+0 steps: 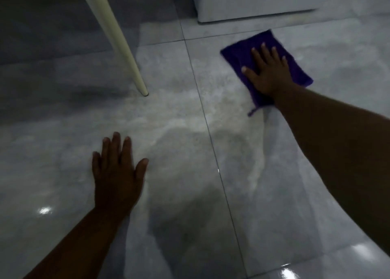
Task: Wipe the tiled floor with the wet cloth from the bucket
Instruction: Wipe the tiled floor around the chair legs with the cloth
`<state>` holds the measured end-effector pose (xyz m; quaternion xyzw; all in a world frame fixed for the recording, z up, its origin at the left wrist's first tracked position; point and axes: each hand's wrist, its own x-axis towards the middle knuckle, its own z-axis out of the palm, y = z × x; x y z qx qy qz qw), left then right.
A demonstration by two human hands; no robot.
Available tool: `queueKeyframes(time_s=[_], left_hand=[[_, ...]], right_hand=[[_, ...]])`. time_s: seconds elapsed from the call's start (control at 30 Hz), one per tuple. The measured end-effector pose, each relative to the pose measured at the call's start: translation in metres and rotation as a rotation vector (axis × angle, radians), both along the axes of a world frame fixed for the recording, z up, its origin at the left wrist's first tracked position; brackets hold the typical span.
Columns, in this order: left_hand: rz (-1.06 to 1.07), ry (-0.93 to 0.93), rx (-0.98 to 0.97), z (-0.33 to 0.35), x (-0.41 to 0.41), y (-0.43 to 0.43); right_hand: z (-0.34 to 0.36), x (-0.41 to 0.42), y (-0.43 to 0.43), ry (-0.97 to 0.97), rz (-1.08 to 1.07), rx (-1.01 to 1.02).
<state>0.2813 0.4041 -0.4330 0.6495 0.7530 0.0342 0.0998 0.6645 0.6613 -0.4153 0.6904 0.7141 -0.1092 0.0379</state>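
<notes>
A purple cloth lies flat on the grey tiled floor at the upper right. My right hand presses flat on top of it, fingers spread, arm stretched forward. My left hand rests palm-down on the bare tile at the lower left, fingers apart, holding nothing. The floor shines with wet streaks and light reflections around both hands. No bucket is in view.
A cream furniture leg slants down to the floor at the upper left, ending near the middle. A white appliance or cabinet base stands at the top right, just beyond the cloth. Dark grout lines cross the tiles.
</notes>
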Motion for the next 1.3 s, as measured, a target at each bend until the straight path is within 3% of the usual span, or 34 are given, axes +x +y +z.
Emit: queueKeyframes(time_s=[0.1,0.2,0.37,0.47,0.57,0.63,0.7,0.8,0.87,0.93,1.03,1.13,1.2,1.3], left_hand=[[0.009,-0.025,0.004,0.002,0.0,0.0],[-0.003,-0.017,0.019,0.002,-0.001,-0.001],[-0.008,-0.099,0.032,0.0,-0.007,0.001],[-0.001,-0.285,0.052,0.004,-0.016,-0.002],[0.083,-0.262,0.145,0.01,-0.039,-0.027],[0.128,-0.205,0.178,0.011,-0.061,-0.052],[0.168,-0.153,0.211,0.011,-0.082,-0.077],[0.257,-0.119,0.254,0.006,-0.112,-0.109],[0.354,-0.094,0.241,0.007,-0.138,-0.135],[0.408,-0.091,0.217,0.007,-0.155,-0.15],[0.462,-0.017,0.193,0.011,-0.19,-0.185],[0.523,0.045,0.126,0.009,-0.211,-0.211],[0.514,0.072,0.089,0.003,-0.217,-0.218],[0.515,0.088,0.074,-0.008,-0.22,-0.216]], right_hand=[[-0.002,-0.044,0.029,0.003,-0.134,-0.041],[-0.005,-0.082,0.012,-0.013,0.068,-0.014],[-0.009,-0.13,-0.131,-0.008,0.622,0.053],[-0.008,-0.113,-0.262,0.053,1.122,-0.014],[-0.003,-0.068,-0.306,0.136,1.646,-0.116],[-0.004,-0.046,-0.273,0.102,1.631,-0.111],[-0.002,-0.045,-0.217,0.04,1.325,-0.042],[0.001,-0.096,-0.151,-0.059,0.889,0.063],[-0.002,-0.173,-0.155,-0.054,0.776,0.077],[-0.007,-0.237,-0.19,-0.008,0.869,0.096],[-0.018,-0.282,-0.295,0.138,1.391,0.028],[-0.008,-0.251,-0.327,0.317,1.901,-0.142],[-0.005,-0.235,-0.286,0.301,1.934,-0.158],[-0.007,-0.256,-0.196,0.138,1.559,-0.006]])
